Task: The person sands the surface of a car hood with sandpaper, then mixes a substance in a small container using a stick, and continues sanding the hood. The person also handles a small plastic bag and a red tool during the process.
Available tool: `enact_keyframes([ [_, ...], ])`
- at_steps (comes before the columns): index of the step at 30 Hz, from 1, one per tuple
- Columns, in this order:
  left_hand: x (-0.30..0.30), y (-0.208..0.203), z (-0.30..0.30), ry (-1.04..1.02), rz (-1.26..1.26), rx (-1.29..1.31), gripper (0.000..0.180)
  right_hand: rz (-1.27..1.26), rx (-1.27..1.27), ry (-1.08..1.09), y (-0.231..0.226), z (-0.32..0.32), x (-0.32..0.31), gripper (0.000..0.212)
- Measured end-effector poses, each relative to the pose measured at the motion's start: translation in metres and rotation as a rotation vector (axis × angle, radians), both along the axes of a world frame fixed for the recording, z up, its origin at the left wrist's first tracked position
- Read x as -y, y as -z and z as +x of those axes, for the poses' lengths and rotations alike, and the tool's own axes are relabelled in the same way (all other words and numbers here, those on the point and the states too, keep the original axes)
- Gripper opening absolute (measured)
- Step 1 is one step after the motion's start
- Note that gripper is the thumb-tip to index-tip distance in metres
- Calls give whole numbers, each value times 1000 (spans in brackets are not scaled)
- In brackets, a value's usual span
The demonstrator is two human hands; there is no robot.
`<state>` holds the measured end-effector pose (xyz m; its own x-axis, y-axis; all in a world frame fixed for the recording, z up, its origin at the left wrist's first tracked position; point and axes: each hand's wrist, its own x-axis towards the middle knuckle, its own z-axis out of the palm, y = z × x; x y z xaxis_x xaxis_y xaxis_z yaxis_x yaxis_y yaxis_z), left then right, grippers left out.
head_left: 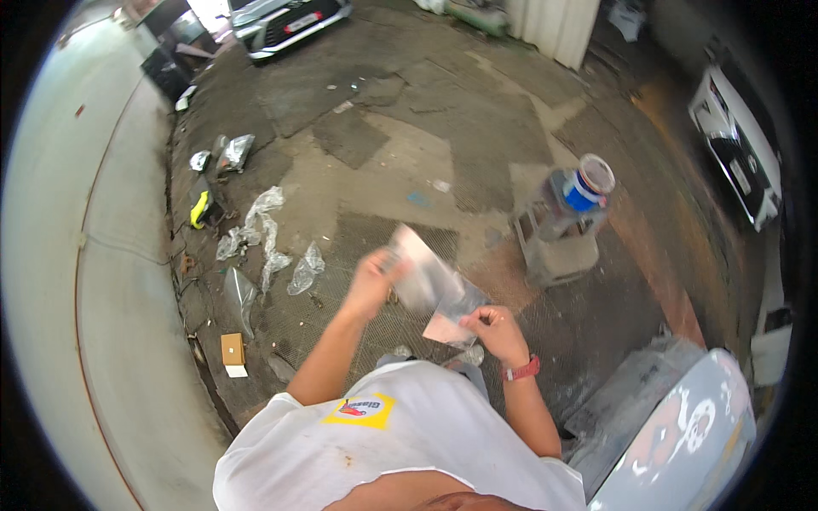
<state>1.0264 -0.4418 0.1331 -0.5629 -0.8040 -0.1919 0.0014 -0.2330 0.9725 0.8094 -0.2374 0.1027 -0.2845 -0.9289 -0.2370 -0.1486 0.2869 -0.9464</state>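
Note:
Between my two hands is a thin, pinkish and silvery-grey sheet (433, 285), glossy in places; its exact kind does not show. My left hand (373, 279) is closed on its upper left edge and looks slightly blurred. Thumb and fingers of my right hand (498, 332) pinch the sheet near its lower right end, where a greyer, see-through-looking part overlaps the pinkish part. The sheet is held tilted in front of my body, above the floor.
To the right, a grey plastic stool (558, 247) bears a blue and white tub (588, 183). Crumpled clear plastic (271, 230) and a small brown box (233, 351) lie at left by the wall. A glossy white panel (682, 434) stands close at lower right. A car (285, 25) is parked far off.

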Motion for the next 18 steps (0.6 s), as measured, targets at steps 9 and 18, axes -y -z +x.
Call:
enact_keyframes([
  [9, -59, -13, -133, 159, 117, -153, 36, -431, 229, 659, -6, -94, -43, 36],
  [18, -125, 6, -204, 524, 164, 243, 48, -419, 42, 391, 33, -126, -61, 27],
])
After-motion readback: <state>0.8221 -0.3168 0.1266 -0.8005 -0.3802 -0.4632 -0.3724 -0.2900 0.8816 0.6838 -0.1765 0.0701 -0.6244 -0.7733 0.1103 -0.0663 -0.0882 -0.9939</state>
